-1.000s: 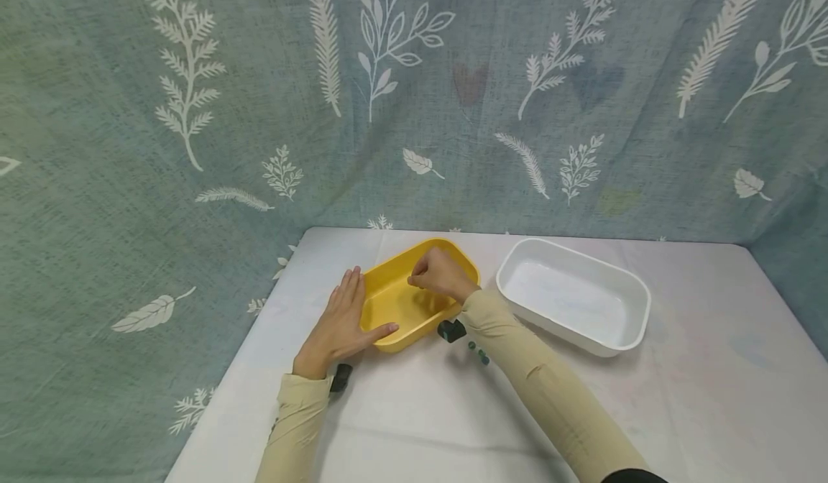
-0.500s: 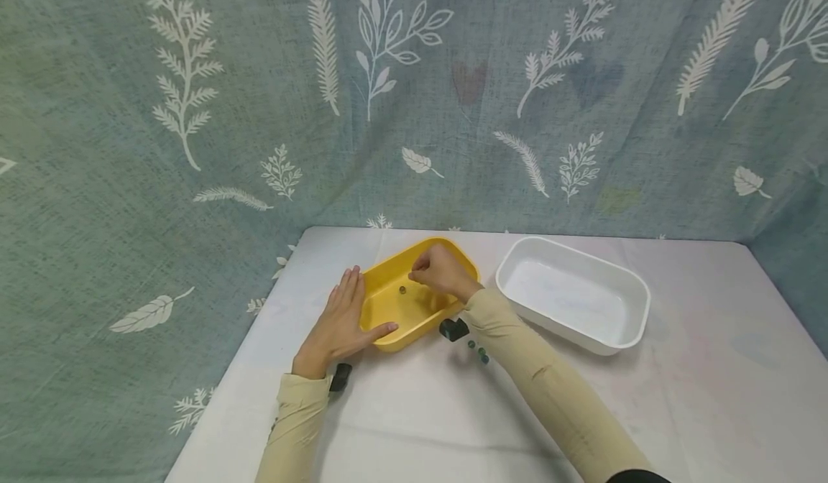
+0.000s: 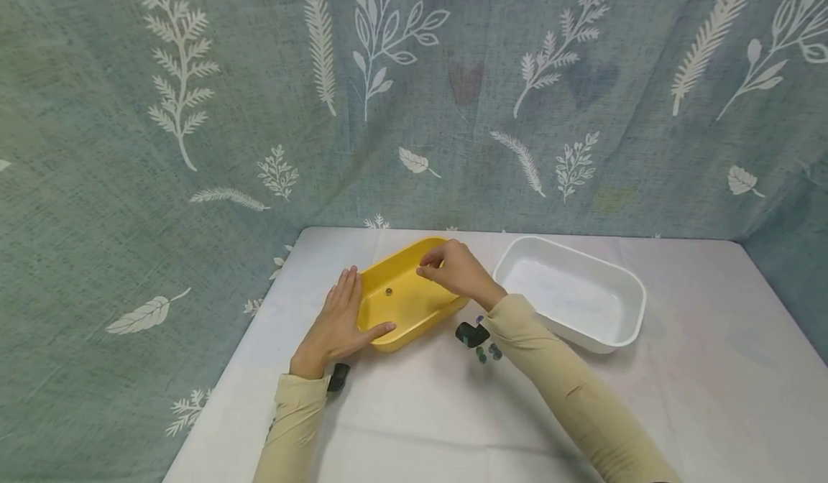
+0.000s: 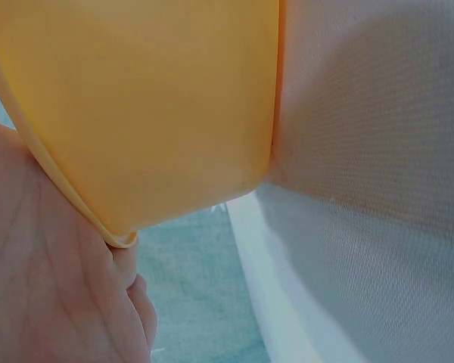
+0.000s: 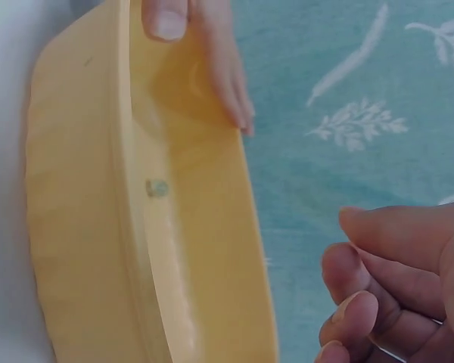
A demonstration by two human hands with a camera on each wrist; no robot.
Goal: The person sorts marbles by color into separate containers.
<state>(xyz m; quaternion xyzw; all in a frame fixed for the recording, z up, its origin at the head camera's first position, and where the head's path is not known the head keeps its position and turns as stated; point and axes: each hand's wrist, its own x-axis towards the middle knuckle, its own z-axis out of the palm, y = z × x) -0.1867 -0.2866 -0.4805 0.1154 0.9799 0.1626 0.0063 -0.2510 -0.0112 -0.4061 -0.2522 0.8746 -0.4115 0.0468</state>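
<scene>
A yellow tray [image 3: 414, 325] stands on the white table. My left hand [image 3: 333, 325] rests along its left end, fingers straight and thumb reaching over the near rim. From the left wrist, the palm [image 4: 53, 280] is seen against the rim. Inside the tray lies a small round greenish marble-like ball [image 3: 389, 292], also visible in the right wrist view as a ball [image 5: 157, 187]. My right hand [image 3: 461, 271] hovers above the tray's right part, fingers loosely bent. Seen up close, its thumb and forefinger stand slightly apart with nothing visible between them.
Right of the yellow tray is a white tray [image 3: 582, 289]. Several small dark greenish balls [image 3: 481, 354] and a bluish-purple one [image 3: 480, 320] lie on the table by the right forearm. A patterned cloth [image 3: 401, 109] hangs behind the table [image 3: 401, 425].
The small ball came into view beneath the right fingers and shifted left along the tray floor. My right hand has moved slightly right and its fingers have loosened. The left hand stays put.
</scene>
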